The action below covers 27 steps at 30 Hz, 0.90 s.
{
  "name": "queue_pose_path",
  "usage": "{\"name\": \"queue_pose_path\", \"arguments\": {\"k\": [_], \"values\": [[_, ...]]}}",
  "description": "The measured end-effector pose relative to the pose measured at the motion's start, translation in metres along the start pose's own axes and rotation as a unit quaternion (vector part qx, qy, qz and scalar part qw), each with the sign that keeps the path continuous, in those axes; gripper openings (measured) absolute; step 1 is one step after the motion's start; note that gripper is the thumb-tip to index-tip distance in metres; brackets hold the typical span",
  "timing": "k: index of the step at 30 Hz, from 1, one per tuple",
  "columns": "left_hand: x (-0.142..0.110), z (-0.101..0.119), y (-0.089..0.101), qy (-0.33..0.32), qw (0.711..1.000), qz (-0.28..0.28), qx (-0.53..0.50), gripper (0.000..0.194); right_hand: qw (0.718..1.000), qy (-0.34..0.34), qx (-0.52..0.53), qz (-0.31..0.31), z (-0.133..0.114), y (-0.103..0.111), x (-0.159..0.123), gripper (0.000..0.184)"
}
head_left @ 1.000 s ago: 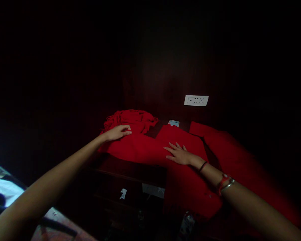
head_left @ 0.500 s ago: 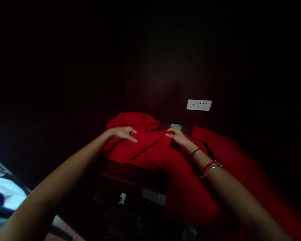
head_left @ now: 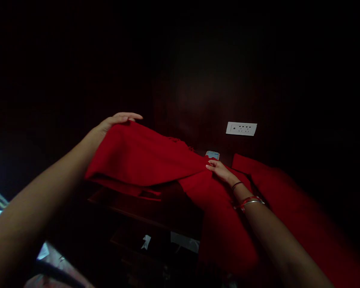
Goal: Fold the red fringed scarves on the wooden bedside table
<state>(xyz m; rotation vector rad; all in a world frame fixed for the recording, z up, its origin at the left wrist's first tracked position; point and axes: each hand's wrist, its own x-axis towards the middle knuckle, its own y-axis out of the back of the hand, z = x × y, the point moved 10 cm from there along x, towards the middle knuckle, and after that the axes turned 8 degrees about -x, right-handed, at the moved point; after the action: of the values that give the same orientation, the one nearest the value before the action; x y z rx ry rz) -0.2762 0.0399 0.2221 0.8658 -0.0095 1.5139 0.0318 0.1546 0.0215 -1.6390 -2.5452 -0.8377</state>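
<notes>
A red cloth [head_left: 144,158], which looks like a scarf with a fringe at the back, stretches between my two hands over a dark wooden surface. My left hand [head_left: 117,121] is raised and grips its upper left edge, the fingers reaching along the top. At the cloth's right end, my right hand [head_left: 217,167] pinches a gathered part between thumb and fingers, lower than the left. From there more red fabric hangs over the front edge. Bracelets circle my right wrist. Just behind the right hand lies a phone [head_left: 213,155] with a lit screen.
Another spread of red fabric [head_left: 276,188] lies to the right. On the dark wall behind is a white socket plate [head_left: 241,129]. Below the dark ledge [head_left: 132,214] is a shelf with a small white piece [head_left: 146,241]. Pale fabric [head_left: 52,266] shows at the lower left.
My left hand has moved up and to the left, lifting and spreading the red cloth. My right hand keeps its pinch at nearly the same spot.
</notes>
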Motion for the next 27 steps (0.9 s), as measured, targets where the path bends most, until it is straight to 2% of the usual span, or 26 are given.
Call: {"name": "queue_pose_path", "arguments": {"k": [2, 4, 7, 8, 10, 11, 13, 14, 15, 17, 18, 20, 22, 24, 27], "values": [[0.0, 0.004, -0.001, 0.0, 1.0, -0.022, -0.012, 0.055, 1.0, -0.018, -0.018, 0.006, 0.009, 0.002, -0.002, 0.031], [0.001, -0.005, 0.0, 0.033, 0.998, -0.058, -0.002, 0.053, 0.999, -0.028, -0.043, -0.015, 0.014, -0.002, -0.006, 0.029], [0.011, -0.031, 0.015, 0.093, 0.983, -0.104, 0.122, 0.052, 0.993, -0.018, -0.103, -0.061, 0.012, -0.016, -0.008, 0.025], [0.014, -0.043, 0.02, 0.12, 0.965, -0.13, 0.195, 0.05, 0.99, -0.004, -0.125, -0.067, 0.008, -0.02, -0.007, 0.023], [0.02, -0.068, 0.034, 0.177, 0.897, -0.166, 0.37, 0.043, 0.985, 0.025, -0.159, -0.062, -0.004, -0.027, -0.002, 0.025], [0.023, -0.075, 0.041, 0.199, 0.853, -0.158, 0.457, 0.037, 0.983, 0.036, -0.173, -0.055, -0.01, -0.031, 0.001, 0.028], [0.029, -0.072, 0.045, 0.197, 0.778, -0.084, 0.59, 0.029, 0.975, 0.056, -0.214, -0.038, -0.024, -0.041, 0.005, 0.04], [0.029, -0.064, 0.035, 0.173, 0.758, -0.035, 0.628, 0.027, 0.967, 0.067, -0.244, -0.027, -0.032, -0.047, 0.005, 0.045], [0.027, -0.054, 0.015, 0.129, 0.756, 0.002, 0.642, 0.03, 0.957, 0.08, -0.278, -0.017, -0.039, -0.054, 0.004, 0.049], [0.01, -0.049, -0.041, 0.071, 0.781, 0.002, 0.621, 0.034, 0.935, 0.109, -0.338, -0.013, -0.053, -0.07, -0.002, 0.054], [-0.003, -0.053, -0.071, 0.057, 0.803, -0.019, 0.593, 0.036, 0.926, 0.122, -0.356, -0.022, -0.058, -0.078, -0.008, 0.055], [-0.034, -0.069, -0.132, 0.033, 0.848, -0.104, 0.519, 0.049, 0.917, 0.141, -0.371, -0.05, -0.062, -0.089, -0.023, 0.055], [-0.068, -0.08, -0.181, -0.027, 0.87, -0.208, 0.446, 0.063, 0.911, 0.146, -0.38, -0.067, -0.06, -0.089, -0.041, 0.055], [-0.093, -0.086, -0.201, -0.093, 0.873, -0.256, 0.405, 0.061, 0.903, 0.126, -0.403, -0.074, -0.049, -0.08, -0.059, 0.055], [-0.103, -0.095, -0.191, -0.127, 0.868, -0.252, 0.409, 0.043, 0.88, 0.057, -0.46, -0.1, -0.02, -0.061, -0.081, 0.057]]}}
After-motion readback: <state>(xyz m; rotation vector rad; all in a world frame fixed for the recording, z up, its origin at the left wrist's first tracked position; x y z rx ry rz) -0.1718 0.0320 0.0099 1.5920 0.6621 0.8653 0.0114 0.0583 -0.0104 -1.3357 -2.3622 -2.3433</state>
